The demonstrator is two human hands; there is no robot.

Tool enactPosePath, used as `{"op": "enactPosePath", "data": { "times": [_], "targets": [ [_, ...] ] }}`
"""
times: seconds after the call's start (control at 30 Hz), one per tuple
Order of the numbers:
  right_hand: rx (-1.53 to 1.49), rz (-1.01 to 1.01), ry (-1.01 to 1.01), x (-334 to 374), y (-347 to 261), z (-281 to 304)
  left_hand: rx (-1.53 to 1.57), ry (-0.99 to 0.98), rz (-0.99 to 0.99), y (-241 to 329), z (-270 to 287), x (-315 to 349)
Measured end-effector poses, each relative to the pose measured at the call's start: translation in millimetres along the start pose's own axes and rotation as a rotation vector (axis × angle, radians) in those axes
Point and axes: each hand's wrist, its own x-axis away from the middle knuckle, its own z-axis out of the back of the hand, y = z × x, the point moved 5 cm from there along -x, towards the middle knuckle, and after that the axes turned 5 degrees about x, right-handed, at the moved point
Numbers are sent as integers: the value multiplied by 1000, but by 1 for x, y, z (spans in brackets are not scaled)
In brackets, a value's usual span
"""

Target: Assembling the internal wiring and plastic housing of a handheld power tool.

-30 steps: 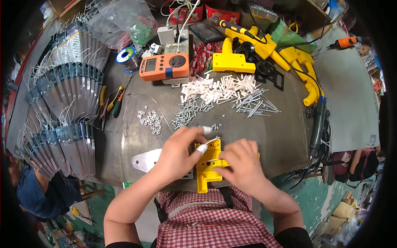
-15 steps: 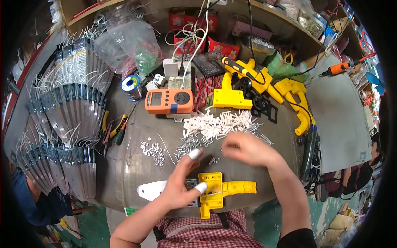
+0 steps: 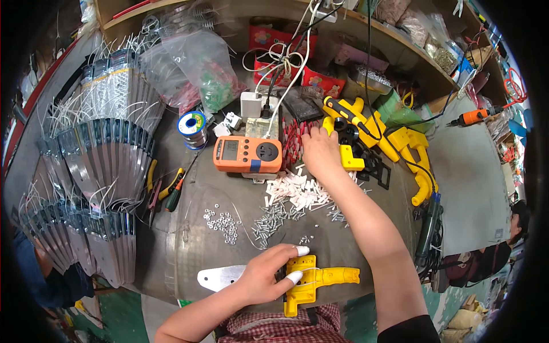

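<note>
My left hand (image 3: 266, 277), with white wraps on its thumb and index finger, holds the open yellow housing half (image 3: 337, 276) at its left end, near the table's front edge. A silver blade-like plate (image 3: 214, 279) sticks out to the left from under this hand. A thin white wire lies across the housing. My right hand (image 3: 321, 150) is stretched far forward, fingers bent down into the bundle of red leads (image 3: 293, 143); its fingertips are partly hidden. Behind and beside it shows another yellow housing piece (image 3: 351, 159), partly covered by the hand.
Pale sleeves (image 3: 300, 191), screws (image 3: 274, 222) and small white rings (image 3: 222, 224) lie in heaps mid-table. An orange meter (image 3: 247, 153), solder spool (image 3: 192, 128) and pliers (image 3: 171, 183) stand to the left. Stacked metal plates (image 3: 103, 188) fill the far left; yellow housings (image 3: 409, 146) lie right.
My right hand has moved from above the screws forward to the red leads. My left hand has come down onto the yellow housing half. The whole view has shifted slightly.
</note>
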Motion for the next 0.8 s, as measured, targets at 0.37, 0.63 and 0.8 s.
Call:
{"op": "enactPosePath", "data": {
  "times": [0.37,0.63,0.8],
  "targets": [
    [-1125,-375,-95,12,67,-17,29,-37,-29,4,0,-2],
    [-915,-293,15,-4,55,-7,18,-27,-29,1,2,0],
    [-752,-212,91,-23,38,-11,33,-41,-5,2,0,0]
  ]
}}
